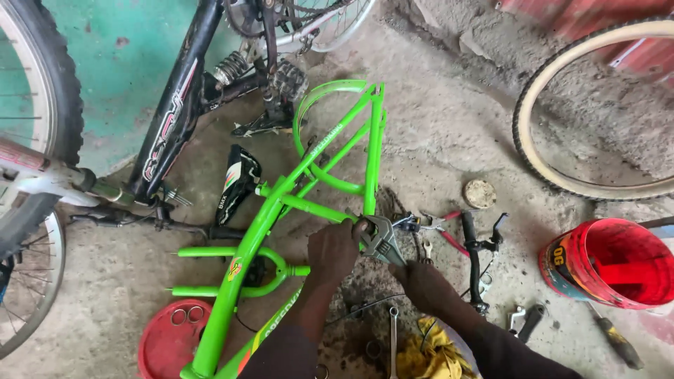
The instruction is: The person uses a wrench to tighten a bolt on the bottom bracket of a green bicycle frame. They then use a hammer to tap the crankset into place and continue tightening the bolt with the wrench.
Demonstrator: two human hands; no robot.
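two hands [372, 263] | adjustable wrench [381, 239] between them (on green frame [281, 203])

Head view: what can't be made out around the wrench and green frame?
- Adjustable wrench jaws: what they bite is hidden by the left hand.
- Wrench handle: covered by the right hand.
- Green frame: its lower end is cut off by the bottom edge.
- Red lid: the small rings on it are too small to identify.
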